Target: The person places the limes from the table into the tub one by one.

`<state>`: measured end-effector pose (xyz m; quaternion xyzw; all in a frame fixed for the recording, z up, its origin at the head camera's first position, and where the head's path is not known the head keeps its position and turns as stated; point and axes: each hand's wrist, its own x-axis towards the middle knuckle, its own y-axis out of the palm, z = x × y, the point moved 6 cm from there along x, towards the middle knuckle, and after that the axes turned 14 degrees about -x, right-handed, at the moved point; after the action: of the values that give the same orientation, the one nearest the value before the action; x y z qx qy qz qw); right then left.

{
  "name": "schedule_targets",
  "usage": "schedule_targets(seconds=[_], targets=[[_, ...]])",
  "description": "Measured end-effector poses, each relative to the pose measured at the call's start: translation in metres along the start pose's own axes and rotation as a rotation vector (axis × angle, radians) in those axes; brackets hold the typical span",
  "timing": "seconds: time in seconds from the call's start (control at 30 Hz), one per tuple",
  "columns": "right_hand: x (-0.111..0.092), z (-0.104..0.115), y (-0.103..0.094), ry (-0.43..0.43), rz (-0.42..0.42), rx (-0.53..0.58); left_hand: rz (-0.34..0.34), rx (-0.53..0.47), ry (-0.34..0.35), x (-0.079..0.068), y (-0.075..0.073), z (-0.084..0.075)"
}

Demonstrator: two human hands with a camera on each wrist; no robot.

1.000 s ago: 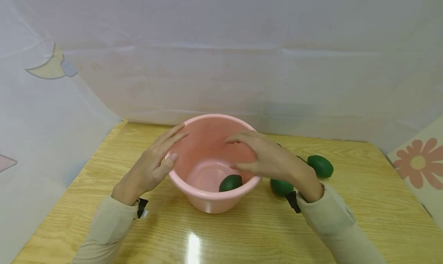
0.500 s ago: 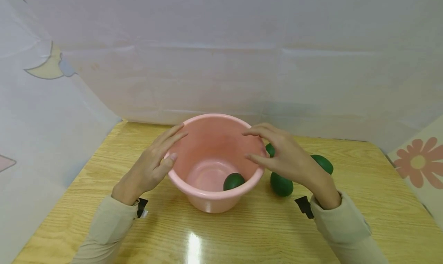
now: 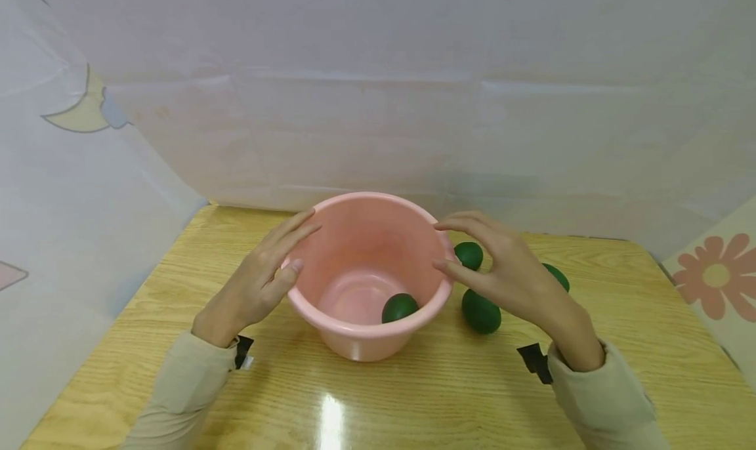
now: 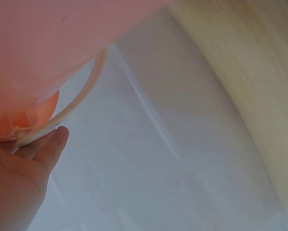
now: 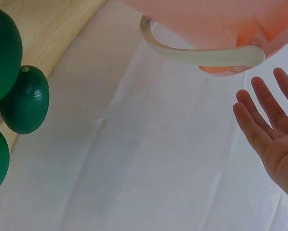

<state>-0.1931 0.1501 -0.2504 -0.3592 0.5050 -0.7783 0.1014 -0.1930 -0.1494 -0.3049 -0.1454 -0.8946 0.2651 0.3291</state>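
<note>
A pink bucket [image 3: 363, 348] stands upright on the table, with one dark green, avocado-like fruit [image 3: 399, 307] at the bottom near its front wall. My left hand [image 3: 256, 279] rests its fairly straight fingers and thumb on the left rim. In the left wrist view, its fingertips lie by the bucket's pale handle [image 4: 81, 98]. My right hand [image 3: 502, 266], fingers spread and holding nothing, hovers at the right rim. To the right lie more green fruits [image 3: 481, 312], one behind [image 3: 468, 255] and another [image 3: 557, 277] partly hidden by the hand.
The wooden table [image 3: 425, 397] ends at a pale sheet [image 3: 366, 122] hung behind the bucket and along both sides. In the right wrist view several green fruits [image 5: 26, 99] sit close together near the table edge.
My right hand has drawn back from inside the bucket to its right rim, fingers loosely apart. The fruit inside rolled slightly and settled. My left hand stays on the rim.
</note>
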Motion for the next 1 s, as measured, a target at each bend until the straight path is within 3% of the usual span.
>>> schedule_targets(seconds=[0.4, 1.0], targets=[[-0.015, -0.01, -0.006, 0.089, -0.02, 0.002, 0.002, 0.016, 0.004, 0.0, 0.0, 0.0], [-0.033, -0.017, -0.013, 0.101, -0.064, -0.077, -0.007, 0.029, -0.003, -0.001, 0.0, 0.0]])
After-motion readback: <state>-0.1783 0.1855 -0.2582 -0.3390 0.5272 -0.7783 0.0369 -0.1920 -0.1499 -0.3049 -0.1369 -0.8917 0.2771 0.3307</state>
